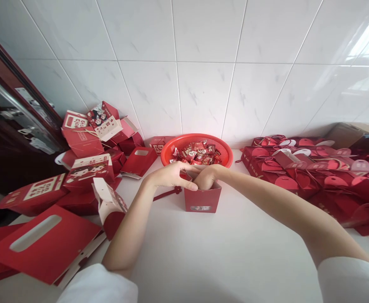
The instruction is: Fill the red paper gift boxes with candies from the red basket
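Observation:
A small red box (202, 201) with an oval window low on its front stands upright and open-topped on the white table. My left hand (174, 175) holds its upper left side, thumb at the front rim and fingers over the back edge. Into the opening reaches my right hand (205, 177); its fingers are hidden inside the box, so what they hold, if anything, does not show. Just behind, a red plastic basket (227, 152) holds many wrapped candies (200, 153). A dark red strip (167, 193) with a flower-shaped end lies left of the box.
Empty-looking red boxes (90, 172) are piled loosely at the left, one large box (44, 244) nearest me. Rows of closed red boxes with handles (285, 172) fill the right. A cardboard box (348, 136) stands behind them. White tiled wall (206, 92) rises at the back; a door is far left.

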